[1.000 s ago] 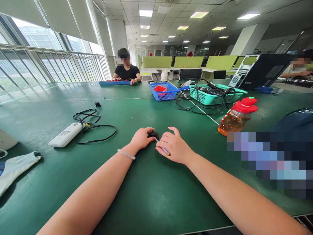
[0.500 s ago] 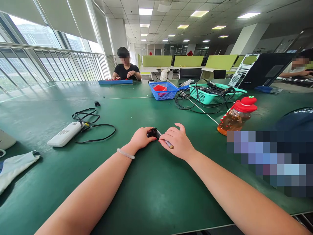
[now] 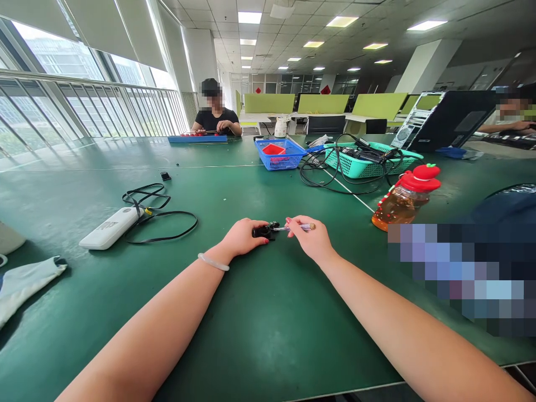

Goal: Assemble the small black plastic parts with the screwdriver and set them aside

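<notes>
Near the middle of the green table [image 3: 259, 312], my left hand [image 3: 242, 237] grips a small black part [image 3: 263, 230] between thumb and fingers. My right hand [image 3: 310, 240] is closed on a thin pen-like tool [image 3: 296, 227] with a clear purplish handle and a brownish end. The tool lies nearly level and points left, its thin tip at the right side of the black part. Whether the tip touches the part is too small to tell.
A white power bank [image 3: 109, 228] with a black cable [image 3: 161, 241] lies left. Beyond my hands are a blue basket [image 3: 280, 162] and a green basket [image 3: 355, 167] with cables. A red-lidded bottle [image 3: 402, 204] stands right. A person [image 3: 215, 120] sits across the table.
My right hand has shifted slightly right, and the tool has turned from slanting down to nearly level. The raised fingers have curled in. More of the black part shows.
</notes>
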A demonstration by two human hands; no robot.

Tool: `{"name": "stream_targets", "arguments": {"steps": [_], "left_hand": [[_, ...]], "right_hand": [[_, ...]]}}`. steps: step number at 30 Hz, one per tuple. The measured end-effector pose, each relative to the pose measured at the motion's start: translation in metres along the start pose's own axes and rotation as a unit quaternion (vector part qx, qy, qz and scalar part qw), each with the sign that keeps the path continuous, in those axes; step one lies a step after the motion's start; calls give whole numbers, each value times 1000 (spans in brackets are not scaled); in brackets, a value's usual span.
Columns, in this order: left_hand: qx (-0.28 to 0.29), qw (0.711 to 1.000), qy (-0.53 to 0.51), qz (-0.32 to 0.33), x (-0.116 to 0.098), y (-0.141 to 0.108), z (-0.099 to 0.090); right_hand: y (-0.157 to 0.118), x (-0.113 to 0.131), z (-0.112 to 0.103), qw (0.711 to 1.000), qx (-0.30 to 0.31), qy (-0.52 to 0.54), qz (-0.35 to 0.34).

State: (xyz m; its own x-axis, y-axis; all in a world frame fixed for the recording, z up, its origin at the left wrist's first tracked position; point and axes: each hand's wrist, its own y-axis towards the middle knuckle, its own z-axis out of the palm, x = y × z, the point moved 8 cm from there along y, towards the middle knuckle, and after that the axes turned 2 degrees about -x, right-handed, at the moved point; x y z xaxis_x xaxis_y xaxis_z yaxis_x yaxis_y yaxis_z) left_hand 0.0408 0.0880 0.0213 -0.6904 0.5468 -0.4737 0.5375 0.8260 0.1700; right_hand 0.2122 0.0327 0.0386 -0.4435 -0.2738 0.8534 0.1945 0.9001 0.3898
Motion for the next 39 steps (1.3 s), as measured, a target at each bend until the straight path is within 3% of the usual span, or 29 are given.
{"name": "stream_targets", "arguments": {"steps": [7,13,18,27,35,39], "left_hand": [[5,999,30,12,-1,-1,2],[5,999,36,14,1,1,3],[7,999,36,12,2,1,3],[15,999,31,11,3,1,5],[15,999,27,14,2,2,6],[10,999,33,16,1,1,6]], "right_hand": [[1,-6,6,999,35,-30,16],[-6,27,3,987,14,-116,-107],[-7,30,5,985,33,-131,-109],[-18,47,15,965,75,-103,-231],[-18,44,22,963,104,-117,-219],[-18,46,16,964,76,-98,-233]]}}
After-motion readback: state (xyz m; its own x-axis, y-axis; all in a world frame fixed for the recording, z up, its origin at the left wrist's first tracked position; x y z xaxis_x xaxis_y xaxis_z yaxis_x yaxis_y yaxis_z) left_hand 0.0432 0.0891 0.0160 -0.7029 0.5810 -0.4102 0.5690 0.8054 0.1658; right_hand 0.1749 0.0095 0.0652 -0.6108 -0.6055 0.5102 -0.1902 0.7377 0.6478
